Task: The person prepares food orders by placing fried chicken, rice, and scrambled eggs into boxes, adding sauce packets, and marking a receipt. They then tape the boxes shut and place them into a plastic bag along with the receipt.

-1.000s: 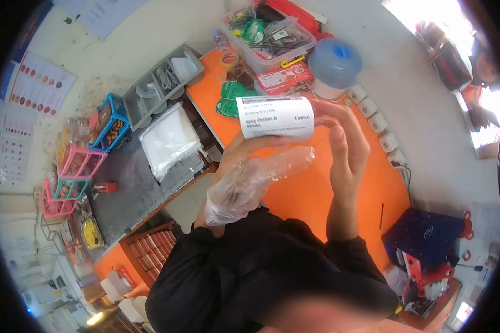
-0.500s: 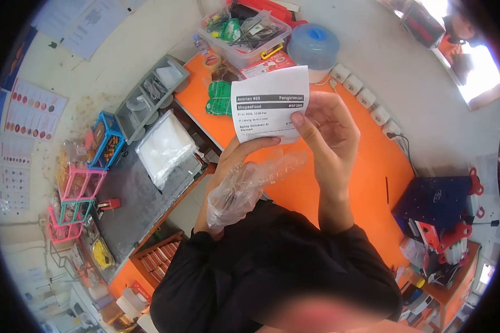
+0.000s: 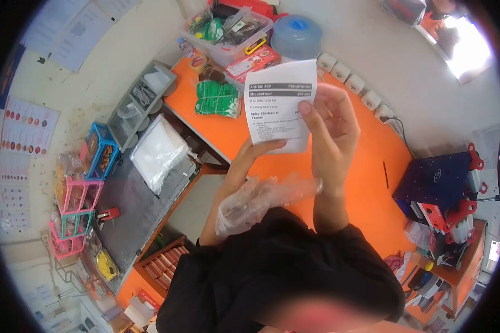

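Note:
A printed paper receipt (image 3: 278,111) is held up in front of me over the orange table, with its text facing me. My right hand (image 3: 334,125) pinches its right edge, thumb on the front and fingers behind. My left hand (image 3: 255,154) grips the receipt at the lower left, one finger lying across the front; its other fingers are partly hidden. A crumpled clear plastic bag (image 3: 250,204) hangs at my left wrist and forearm, its loose end stretching towards my right wrist.
Beyond the receipt, a green bundle (image 3: 216,99) lies on the orange table (image 3: 366,188). Farther back stand a filled plastic tub (image 3: 228,47) and a blue-lidded round container (image 3: 297,38). White plastic sheets (image 3: 160,152) lie left; a dark blue box (image 3: 436,180) stands right.
The receipt has shifted slightly right and been opened out, so more printed lines show. The plastic bag's loose end has swung right. The camera view has moved a little.

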The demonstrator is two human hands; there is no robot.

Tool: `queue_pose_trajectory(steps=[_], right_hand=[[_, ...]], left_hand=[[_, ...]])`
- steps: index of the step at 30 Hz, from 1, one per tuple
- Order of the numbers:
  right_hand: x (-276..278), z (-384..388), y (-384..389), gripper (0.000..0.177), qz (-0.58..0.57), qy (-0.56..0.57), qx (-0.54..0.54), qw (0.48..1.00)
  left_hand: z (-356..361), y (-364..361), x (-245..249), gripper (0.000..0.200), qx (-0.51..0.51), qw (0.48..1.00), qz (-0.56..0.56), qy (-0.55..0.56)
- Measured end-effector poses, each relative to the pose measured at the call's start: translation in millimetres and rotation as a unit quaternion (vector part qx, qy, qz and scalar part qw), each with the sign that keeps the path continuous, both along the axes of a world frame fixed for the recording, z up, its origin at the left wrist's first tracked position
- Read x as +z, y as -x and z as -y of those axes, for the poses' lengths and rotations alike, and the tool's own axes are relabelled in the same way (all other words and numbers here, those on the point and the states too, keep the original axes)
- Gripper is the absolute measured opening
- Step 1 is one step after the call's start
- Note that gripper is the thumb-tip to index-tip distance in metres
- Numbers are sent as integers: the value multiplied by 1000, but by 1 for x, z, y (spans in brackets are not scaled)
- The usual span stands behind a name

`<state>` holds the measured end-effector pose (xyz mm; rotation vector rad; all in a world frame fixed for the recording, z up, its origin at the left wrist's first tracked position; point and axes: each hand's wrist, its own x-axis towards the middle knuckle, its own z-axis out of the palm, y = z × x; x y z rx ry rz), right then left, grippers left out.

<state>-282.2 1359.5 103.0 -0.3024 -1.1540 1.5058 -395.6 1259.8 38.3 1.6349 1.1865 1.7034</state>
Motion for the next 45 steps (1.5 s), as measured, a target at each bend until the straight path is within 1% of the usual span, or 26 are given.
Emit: queue_pose_trajectory(steps=[2, 4, 6, 8, 9, 10, 11, 13, 15, 16, 18, 21, 22, 25, 26, 27, 28, 29, 30, 32, 34, 36, 38, 40, 42, 45], right_hand=[[-6, -1, 0, 24, -2, 7, 10, 1000], [-13, -8, -3, 23, -5, 15, 20, 1000], [-26, -8, -5, 24, 1, 32, 22, 999], [-27, 0, -11, 24, 8, 75, 50, 996], [-26, 5, -14, 24, 14, 63, 29, 998], [-25, 13, -15, 23, 12, 63, 47, 997], [-24, 21, -15, 22, 7, 63, 73, 995], [-26, 38, -19, 22, 24, 45, 101, 994], [-28, 57, -17, 22, 38, 32, 134, 990], [-29, 69, -13, 21, 47, 32, 142, 988], [-26, 98, -11, 23, 79, 19, 157, 984], [-42, 157, 2, 21, 42, 33, 194, 980], [-47, 185, 6, 15, 34, 47, 185, 981], [-58, 288, -9, 18, 84, 54, 204, 974], [-56, 331, -5, 18, 45, 81, 260, 961], [-53, 377, -10, 18, 55, 153, 305, 938], [-53, 429, -11, 19, 124, 42, 308, 942], [-64, 475, -7, 18, 93, 93, 433, 892], [-62, 529, -20, 18, 129, 104, 519, 838], [-42, 650, -49, 18, 143, 101, 631, 756], [-42, 740, -82, 19, 129, -56, 737, 661], [-23, 839, -139, 18, 81, -153, 807, 564], [-28, 932, -156, 16, 25, -282, 849, 445], [-15, 1015, -199, 15, -69, -264, 863, 424], [-4, 1109, -234, 16, -165, -317, 858, 368], [19, 1246, -307, 19, -244, -327, 820, 401]], left_hand=[[7, 1, -17, 51, 21, 999, -42, 25], [17, 5, -29, 54, 48, 987, -133, 80], [19, -15, -30, 47, 119, 989, -56, 62], [30, -19, -54, 51, 109, 987, 80, 90], [35, -3, -73, 49, 134, 946, 175, 236], [48, -6, -81, 50, 109, 981, 96, 129], [55, -13, -74, 50, 103, 983, 97, 120], [82, -30, -40, 58, 119, 991, 0, 59], [115, -39, -25, 66, 173, 981, -49, 75], [137, -51, -15, 66, 181, 980, -51, 71], [186, -78, -1, 65, 274, 952, 78, 113], [280, -105, -13, 65, 371, 919, 105, 83], [328, -111, -30, 62, 402, 902, 124, 96], [482, -199, -72, 65, 543, 812, 205, 67], [525, -237, -80, 66, 585, 778, 225, 46], [561, -276, -87, 67, 625, 743, 241, 23], [593, -309, -88, 68, 660, 710, 244, -4], [619, -354, -83, 70, 708, 662, 243, -30], [641, -397, -76, 71, 752, 614, 233, -59], [676, -468, -64, 73, 827, 511, 197, -123], [703, -520, -63, 76, 876, 420, 171, -164], [721, -570, -81, 79, 909, 328, 156, -204], [726, -612, -101, 81, 931, 239, 146, -234], [733, -646, -112, 84, 942, 170, 137, -256], [748, -670, -117, 87, 947, 115, 127, -270], [781, -701, -119, 92, 954, 44, 111, -276]])
